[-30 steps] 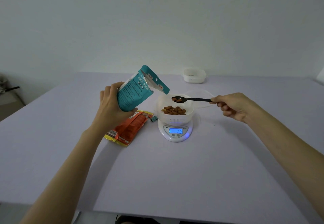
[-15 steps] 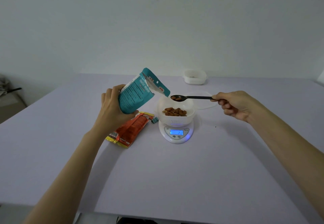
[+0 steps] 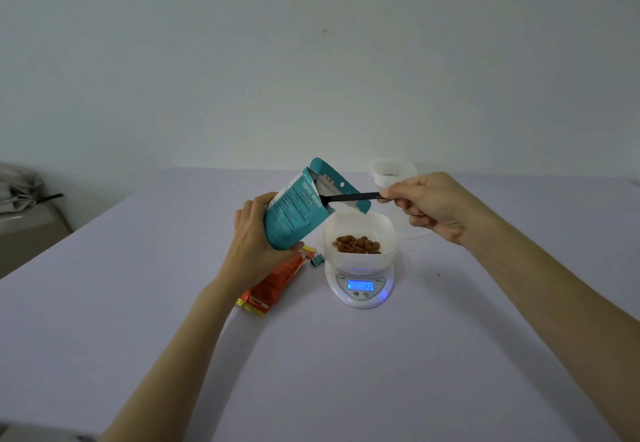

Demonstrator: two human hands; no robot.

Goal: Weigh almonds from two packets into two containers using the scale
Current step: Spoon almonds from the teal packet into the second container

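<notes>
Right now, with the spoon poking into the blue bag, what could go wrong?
1. The teal packet is tilted, its open mouth just above the white container; its contents could slide onto the almonds and overshoot the weight.
2. The black spoon reaches inside the packet; pulling it out could flick nuts onto the table.
3. The packet's flap hangs close to the container's rim; a bump could upset the reading on the scale.

Only the person's two arms show. The left forearm [image 3: 180, 355], coming in from about 7 o'clock, is bare from the frame's edge to the wrist, slim and smooth. The right forearm [image 3: 554, 303], coming in from about 4 o'clock, is bare in the same way. The left hand [image 3: 258, 234] and the right hand [image 3: 433, 208] are bare as well, with slender fingers. The nails are too small to make out.
</notes>
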